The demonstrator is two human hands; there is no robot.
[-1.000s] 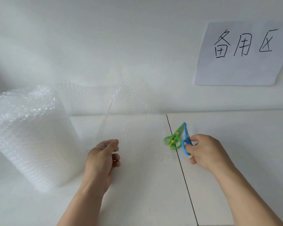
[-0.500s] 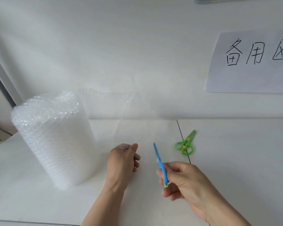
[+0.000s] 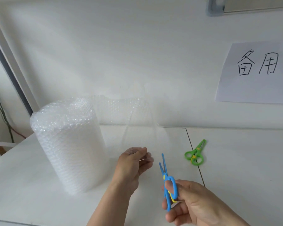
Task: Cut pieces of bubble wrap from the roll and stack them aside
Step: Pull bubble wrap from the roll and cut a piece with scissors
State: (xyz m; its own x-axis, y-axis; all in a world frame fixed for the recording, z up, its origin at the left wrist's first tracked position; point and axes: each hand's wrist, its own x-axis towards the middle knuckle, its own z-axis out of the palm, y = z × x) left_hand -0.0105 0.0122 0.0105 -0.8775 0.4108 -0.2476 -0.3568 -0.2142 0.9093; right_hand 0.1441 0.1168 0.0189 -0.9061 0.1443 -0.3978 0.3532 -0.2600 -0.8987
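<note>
Bubble wrap, not yet cut, is the matter here, and the roll (image 3: 67, 144) serves as landmark. Nearest the camera, right of the roll and well forward of it, the right hand (image 3: 191, 204) now has its fingers curled through the loops of the blue scissors (image 3: 167, 181), blades slightly parted and pointing away; a second ago those scissors were only being picked up from the table (image 3: 243, 168) beside the green pair, so the tool is now readied for a first cut (none seems made yet, and no stack of pieces is in view). Just right of the roll's base, the left hand (image 3: 131, 163) pinches the free edge of the sheet (image 3: 137, 119) between thumb and curled fingers, much as it did before, holding the film taut for the blades. Farther right of the roll lie the green scissors (image 3: 195, 154), plastic, rounded, left where they were. The roll itself stands upright, a fat cylinder of cloudy, pimpled film that glints along its top rim; its unwound sheet runs behind and to the right, so thin and clear that the table shows through. Beyond, far right of the roll, a paper sign (image 3: 258, 74) with handwritten characters hangs on the smooth white wall.
</note>
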